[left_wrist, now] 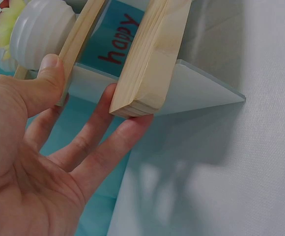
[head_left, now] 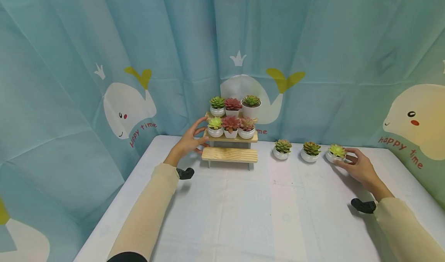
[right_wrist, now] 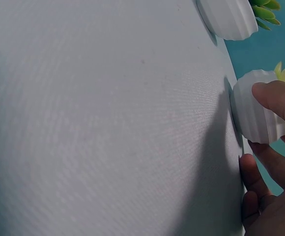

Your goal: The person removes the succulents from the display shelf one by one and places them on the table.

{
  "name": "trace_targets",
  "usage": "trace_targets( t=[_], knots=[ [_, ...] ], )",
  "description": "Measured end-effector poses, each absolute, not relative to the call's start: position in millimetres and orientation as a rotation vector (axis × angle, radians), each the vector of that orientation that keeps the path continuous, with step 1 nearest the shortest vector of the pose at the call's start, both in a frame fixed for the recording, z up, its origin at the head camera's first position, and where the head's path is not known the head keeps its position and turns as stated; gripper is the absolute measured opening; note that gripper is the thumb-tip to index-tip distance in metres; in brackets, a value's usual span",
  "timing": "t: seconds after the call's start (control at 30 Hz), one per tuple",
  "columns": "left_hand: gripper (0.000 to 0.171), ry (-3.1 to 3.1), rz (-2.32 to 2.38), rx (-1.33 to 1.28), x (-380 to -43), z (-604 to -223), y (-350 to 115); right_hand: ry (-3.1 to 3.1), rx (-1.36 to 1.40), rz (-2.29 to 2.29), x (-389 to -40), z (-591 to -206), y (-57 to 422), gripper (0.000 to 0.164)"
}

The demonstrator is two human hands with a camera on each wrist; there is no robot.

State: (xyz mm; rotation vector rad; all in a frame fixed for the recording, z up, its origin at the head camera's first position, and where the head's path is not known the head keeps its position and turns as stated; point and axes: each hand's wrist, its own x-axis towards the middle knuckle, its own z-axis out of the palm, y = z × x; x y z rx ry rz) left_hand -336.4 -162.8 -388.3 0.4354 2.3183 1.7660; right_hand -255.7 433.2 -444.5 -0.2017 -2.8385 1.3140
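Note:
My left hand (head_left: 189, 141) holds the left end of a tiered wooden plant stand (head_left: 229, 154). Its thumb lies on the middle step (left_wrist: 86, 34) and two fingertips touch the end of the lowest step (left_wrist: 147, 59). Small potted succulents fill the upper two steps, among them a red one (head_left: 231, 125) and a light green one (head_left: 215, 126). On the right, my right hand (head_left: 359, 168) grips a yellow-green succulent in a white ribbed pot (right_wrist: 255, 108), thumb on its near side. The pot is at the table surface.
Two more potted succulents, one near the stand (head_left: 281, 151) and one in the middle (head_left: 310, 152), stand in a row left of the right hand. A blue curtain (head_left: 323, 42) with printed whales hangs right behind the white-covered table (head_left: 250, 215).

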Motion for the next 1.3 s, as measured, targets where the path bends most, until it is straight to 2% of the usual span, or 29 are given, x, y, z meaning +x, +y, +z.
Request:
trace_targets(
  t=[1.3],
  knots=[
    [0.081, 2.300, 1.770, 0.454, -335.0, -387.1, -162.1, -2.873, -0.211, 1.326, -256.3, -442.3, 436.1, 0.099]
  ],
)
